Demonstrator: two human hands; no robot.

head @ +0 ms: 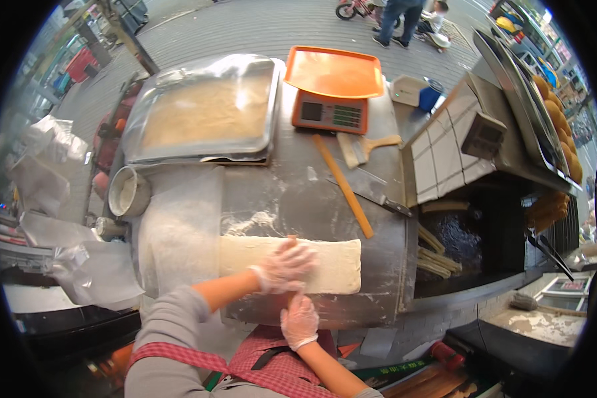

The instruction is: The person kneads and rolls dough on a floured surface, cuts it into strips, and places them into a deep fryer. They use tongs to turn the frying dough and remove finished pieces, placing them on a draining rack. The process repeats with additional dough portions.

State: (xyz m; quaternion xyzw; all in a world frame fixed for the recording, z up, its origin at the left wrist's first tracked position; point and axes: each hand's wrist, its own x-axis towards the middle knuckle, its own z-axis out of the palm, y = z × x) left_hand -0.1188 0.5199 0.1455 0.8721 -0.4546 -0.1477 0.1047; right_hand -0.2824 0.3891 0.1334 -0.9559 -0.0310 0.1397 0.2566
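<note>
A long, flat strip of pale dough [339, 266] lies across the floured metal worktop [308, 199]. My left hand [287, 267], in a clear plastic glove, is over the middle of the strip and blurred. Beyond its fingers shows the end of a wooden stick [291, 237], probably a rolling pin; most of it is hidden beneath the hand. My right hand [300, 323], also gloved, is closed around what looks like its near end, at the worktop's front edge. Left of the dough, whitish sheeting [181, 224] covers the worktop and the strip's left end.
A second wooden stick [343, 186], a knife [378, 195] and a flat brush [353, 149] lie beyond the dough. Behind stand an orange scale [331, 112] and a film-covered dough tray [204, 114]. At right is a dark oil fryer [452, 244] with dough sticks [435, 261].
</note>
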